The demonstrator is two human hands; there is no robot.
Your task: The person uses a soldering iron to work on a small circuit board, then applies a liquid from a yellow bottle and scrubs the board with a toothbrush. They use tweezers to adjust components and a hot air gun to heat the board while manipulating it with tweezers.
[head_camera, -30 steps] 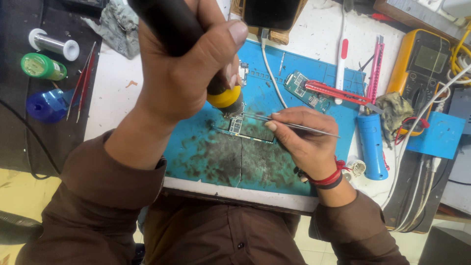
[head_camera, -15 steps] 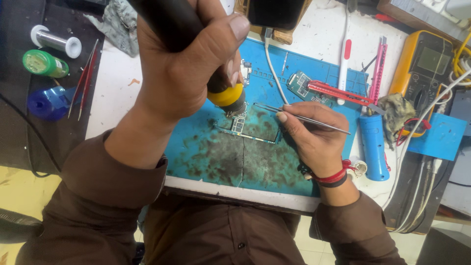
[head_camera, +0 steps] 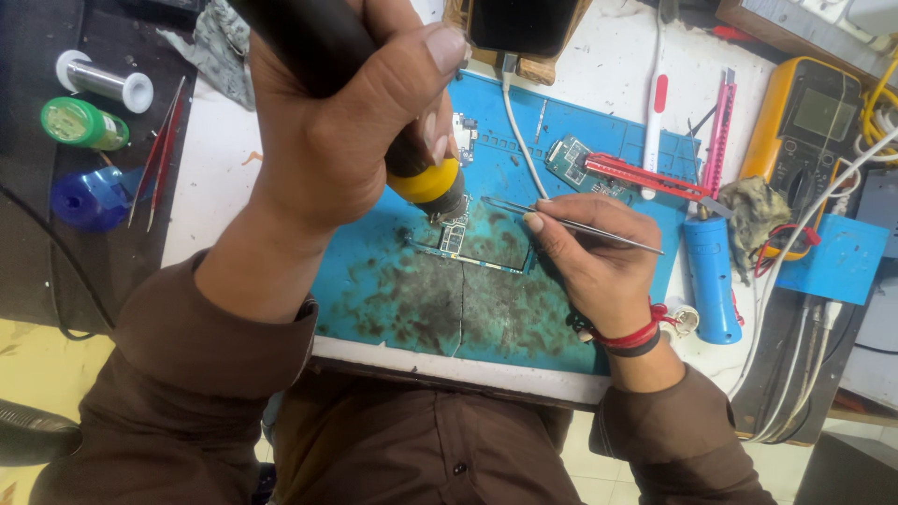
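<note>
My left hand point(head_camera: 346, 131) grips a black-handled hot-air tool with a yellow collar point(head_camera: 426, 182), its nozzle pointing down at a small phone circuit board point(head_camera: 458, 238) lying on the stained blue work mat point(head_camera: 402, 299). My right hand point(head_camera: 585, 257) pinches thin metal tweezers point(head_camera: 571, 223), tips held just right of the nozzle above the board. A red band sits on my right wrist.
On the dark surface at left lie a solder spool point(head_camera: 103, 82), a green pot point(head_camera: 84, 123) and a blue cap point(head_camera: 89, 198). To the right are another circuit board point(head_camera: 566, 161), a red cutter point(head_camera: 645, 176), a pink knife point(head_camera: 720, 131), a blue cylinder tool point(head_camera: 711, 276) and a yellow multimeter point(head_camera: 809, 131).
My right hand with the tweezers has shifted slightly right and up off the board. The left hand keeps the nozzle over the same spot.
</note>
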